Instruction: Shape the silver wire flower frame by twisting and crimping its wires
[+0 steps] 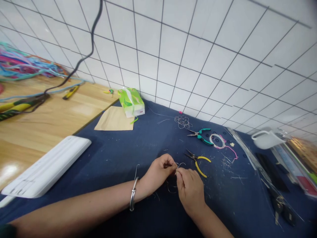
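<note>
My left hand (pixel 160 170), with a silver bangle (pixel 133 195) at its wrist, is closed in a pinch. Fingertip to fingertip with it, my right hand (pixel 190 188) is closed too. Between them they grip a piece of thin wire (pixel 182 164), whose curved end shows above the fingers; the rest is hidden. Just beyond my right hand lie yellow-handled pliers (pixel 201 162). Farther back are teal-handled pliers (pixel 203 135), beside a pale ring-shaped coil (pixel 217 141) with a pink cord (pixel 232 152). Loose wire loops (pixel 183 122) lie near the wall.
Blue cloth (pixel 106 158) covers the work surface. A white power strip (pixel 49 168) sits at left, near a brown paper sheet (pixel 115 119) and a green tissue pack (pixel 131 101). At right are a white cup (pixel 266 138) and keys (pixel 278 206). A dark cable (pixel 92 33) hangs at left.
</note>
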Tool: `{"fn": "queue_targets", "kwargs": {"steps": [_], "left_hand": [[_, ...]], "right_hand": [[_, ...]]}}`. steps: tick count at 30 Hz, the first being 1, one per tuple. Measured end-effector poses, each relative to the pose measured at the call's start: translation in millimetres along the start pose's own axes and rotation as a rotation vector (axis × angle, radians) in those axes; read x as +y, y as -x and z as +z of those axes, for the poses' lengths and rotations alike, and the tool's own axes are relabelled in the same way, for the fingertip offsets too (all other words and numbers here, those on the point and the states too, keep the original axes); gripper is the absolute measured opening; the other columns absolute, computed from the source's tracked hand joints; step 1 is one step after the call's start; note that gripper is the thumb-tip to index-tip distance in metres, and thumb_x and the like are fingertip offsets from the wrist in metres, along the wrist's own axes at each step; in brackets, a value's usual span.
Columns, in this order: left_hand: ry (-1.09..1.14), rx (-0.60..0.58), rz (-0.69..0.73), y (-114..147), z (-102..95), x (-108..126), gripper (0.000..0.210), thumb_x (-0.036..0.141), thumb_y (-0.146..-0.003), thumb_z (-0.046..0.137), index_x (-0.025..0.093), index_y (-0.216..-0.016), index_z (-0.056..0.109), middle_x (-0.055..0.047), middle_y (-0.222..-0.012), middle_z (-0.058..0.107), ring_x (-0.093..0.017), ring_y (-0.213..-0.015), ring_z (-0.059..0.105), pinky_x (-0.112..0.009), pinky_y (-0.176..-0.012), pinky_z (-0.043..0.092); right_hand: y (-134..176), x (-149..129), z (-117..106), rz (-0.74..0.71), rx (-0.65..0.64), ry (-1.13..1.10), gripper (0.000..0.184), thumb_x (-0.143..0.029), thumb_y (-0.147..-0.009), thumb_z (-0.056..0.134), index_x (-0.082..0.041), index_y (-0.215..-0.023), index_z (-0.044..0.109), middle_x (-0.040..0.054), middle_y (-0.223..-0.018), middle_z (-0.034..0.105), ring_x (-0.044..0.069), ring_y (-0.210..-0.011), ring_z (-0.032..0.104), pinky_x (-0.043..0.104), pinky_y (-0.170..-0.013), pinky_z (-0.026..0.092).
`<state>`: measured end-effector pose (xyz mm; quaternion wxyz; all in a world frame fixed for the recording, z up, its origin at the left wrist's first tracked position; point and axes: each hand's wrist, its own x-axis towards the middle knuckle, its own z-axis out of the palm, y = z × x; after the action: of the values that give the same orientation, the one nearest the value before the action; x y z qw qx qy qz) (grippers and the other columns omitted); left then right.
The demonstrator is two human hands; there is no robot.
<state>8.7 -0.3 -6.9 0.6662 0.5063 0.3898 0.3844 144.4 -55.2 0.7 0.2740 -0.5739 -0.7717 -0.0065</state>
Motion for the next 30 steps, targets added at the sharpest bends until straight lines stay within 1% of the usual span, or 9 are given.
{"fn": "queue_targets", "kwargs": {"steps": [2,4,7,9,13,16,20,25,30], "left_hand": [[0.164,-0.019,-0.048,1,-0.3,1,0.007,0.018,-0.076,0.054,0.017,-0.075,0.048,0.002,-0.069,0.054,-0.01,-0.064,0.052,-0.025,-0.064,0.044],[0.283,-0.037,-0.1,2,-0.7,2,0.009,0.021,-0.077,0.054,0.017,-0.076,0.046,0.001,-0.072,0.055,-0.011,-0.067,0.054,-0.027,-0.067,0.045],[0.368,-0.053,-0.125,4,-1.0,3,0.012,0.02,-0.075,0.057,0.017,-0.076,0.045,0.001,-0.075,0.053,-0.011,-0.068,0.054,-0.028,-0.068,0.045],[0.399,-0.07,-0.132,5,-0.5,3,0.011,0.018,-0.075,0.057,0.017,-0.076,0.045,0.001,-0.075,0.052,-0.01,-0.068,0.053,-0.027,-0.068,0.044],[0.432,-0.099,-0.164,7,1.5,2,0.008,0.012,-0.074,0.053,0.016,-0.076,0.046,0.002,-0.073,0.051,-0.009,-0.068,0.052,-0.026,-0.069,0.041],[0.445,-0.1,-0.195,8,2.4,2,0.009,0.009,-0.073,0.05,0.017,-0.075,0.046,0.002,-0.072,0.051,-0.009,-0.068,0.052,-0.024,-0.066,0.039],[0.456,-0.133,-0.204,9,1.5,3,0.007,0.01,-0.074,0.046,0.016,-0.077,0.048,0.0,-0.07,0.052,-0.011,-0.069,0.052,-0.023,-0.063,0.037],[0.407,-0.149,-0.177,12,-0.2,4,0.006,0.022,-0.08,0.048,0.016,-0.079,0.049,-0.001,-0.072,0.053,-0.011,-0.07,0.051,-0.025,-0.064,0.037],[0.31,-0.136,-0.138,9,-1.5,3,0.014,0.018,-0.071,0.062,0.015,-0.079,0.051,0.001,-0.075,0.054,-0.008,-0.065,0.05,-0.023,-0.063,0.039]], "right_hand": [[-2,2,-4,0.021,0.021,-0.103,0.011,-0.015,-0.083,0.046,-0.018,-0.087,0.055,0.003,-0.074,0.057,0.015,-0.068,0.051,0.03,-0.065,0.04],[-3,3,-6,0.048,0.085,-0.154,0.008,-0.016,-0.081,0.049,-0.018,-0.087,0.055,0.004,-0.081,0.056,0.016,-0.076,0.052,0.032,-0.071,0.042],[-6,5,-5,0.076,0.167,-0.163,0.016,-0.02,-0.078,0.054,-0.017,-0.094,0.054,0.0074,-0.092,0.054,0.019,-0.089,0.051,0.036,-0.079,0.042],[-6,5,-3,0.08,0.146,-0.175,0.02,-0.02,-0.078,0.054,-0.018,-0.098,0.053,0.008,-0.096,0.054,0.019,-0.092,0.05,0.037,-0.082,0.042],[-5,4,-1,0.094,0.036,-0.22,0.017,-0.017,-0.081,0.047,-0.02,-0.095,0.055,0.0052,-0.088,0.057,0.017,-0.083,0.053,0.034,-0.077,0.044],[-5,4,-2,0.11,0.002,-0.248,0.016,-0.015,-0.082,0.043,-0.019,-0.091,0.056,0.0046,-0.083,0.058,0.016,-0.079,0.054,0.032,-0.073,0.045],[-6,4,-5,0.103,0.004,-0.268,0.017,-0.014,-0.082,0.043,-0.019,-0.089,0.057,0.0043,-0.082,0.058,0.015,-0.078,0.054,0.031,-0.073,0.045],[-5,4,-6,0.091,0.014,-0.257,0.017,-0.012,-0.081,0.043,-0.019,-0.088,0.058,0.0045,-0.081,0.057,0.015,-0.078,0.054,0.031,-0.073,0.046],[-6,6,-6,0.098,0.029,-0.263,0.018,-0.013,-0.08,0.044,-0.019,-0.088,0.059,0.0041,-0.08,0.058,0.014,-0.077,0.055,0.03,-0.072,0.047]]}}
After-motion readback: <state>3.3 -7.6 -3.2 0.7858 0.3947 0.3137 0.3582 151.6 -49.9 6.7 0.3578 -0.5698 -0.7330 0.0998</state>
